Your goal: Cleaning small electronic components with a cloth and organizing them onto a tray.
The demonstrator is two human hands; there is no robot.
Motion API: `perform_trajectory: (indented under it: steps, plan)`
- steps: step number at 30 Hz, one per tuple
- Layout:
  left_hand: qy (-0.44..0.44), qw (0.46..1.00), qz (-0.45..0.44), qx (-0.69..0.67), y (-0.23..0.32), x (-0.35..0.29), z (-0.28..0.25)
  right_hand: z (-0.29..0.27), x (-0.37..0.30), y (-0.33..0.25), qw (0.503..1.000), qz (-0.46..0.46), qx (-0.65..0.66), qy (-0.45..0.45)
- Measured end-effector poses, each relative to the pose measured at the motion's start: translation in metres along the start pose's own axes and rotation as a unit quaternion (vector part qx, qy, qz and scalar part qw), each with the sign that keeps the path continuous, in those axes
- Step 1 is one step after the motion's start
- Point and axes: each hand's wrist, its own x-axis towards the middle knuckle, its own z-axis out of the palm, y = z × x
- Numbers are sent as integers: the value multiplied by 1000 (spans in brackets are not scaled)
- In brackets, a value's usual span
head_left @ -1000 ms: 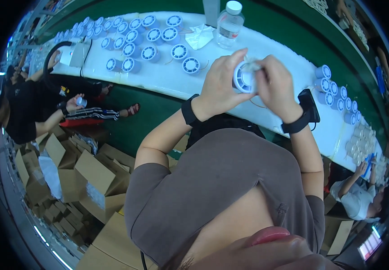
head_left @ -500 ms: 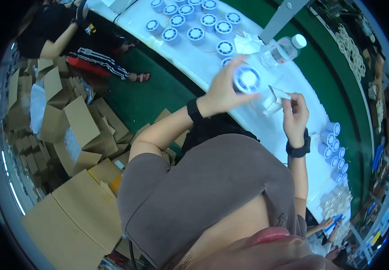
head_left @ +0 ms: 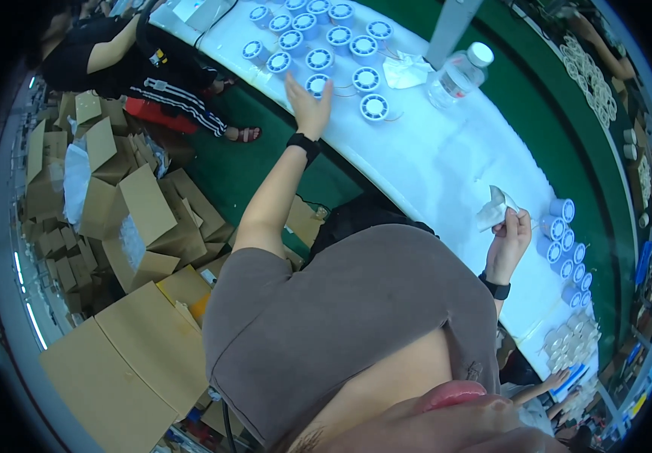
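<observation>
My left hand is at the near-left side of the table, thumb and fingers spread around a small blue-and-white round unit with a vented, fan-like top. A gap shows between the fingers and the unit; whether the thumb touches it I cannot tell. My right hand pinches a crumpled white wipe between thumb and fingers, above the right part of the table. Several more of these round units stand upright around and beyond my left hand, some with thin wires trailing.
The white-covered table curves across the view. A clear bottle and a white tissue stand by a grey post. More round units line the right edge. Open cardboard boxes and a seated person are at left.
My left hand has moved left and away from me; the round unit it held now stands on the table among the others. My right hand moved slightly right and nearer, keeping the wipe.
</observation>
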Motion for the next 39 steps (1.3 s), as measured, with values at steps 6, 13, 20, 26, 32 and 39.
perform_trajectory:
  steps: [6, 13, 20, 26, 32, 39]
  plan:
    - [-96, 952, 86, -279, 120, -35, -47, -52, 0, -12, 994, 22, 110, 0]
    - [-538, 725, 222, -368, 313, -111, -1, -162, -25, -7, 906, -52, 366, -207]
    - [-331, 722, 568, -215, 424, -177, 153, -247, -84, 11, 911, 2, 411, 36]
    - [-476, 670, 569, -36, 465, -193, 163, -294, -100, 24, 824, 98, 548, 107]
    - [-462, 779, 392, -160, 441, -188, 169, -296, -64, -1, 799, 141, 561, 163]
    - [-506, 795, 17, -336, 409, -190, 94, -261, -13, -49, 911, 4, 341, 232]
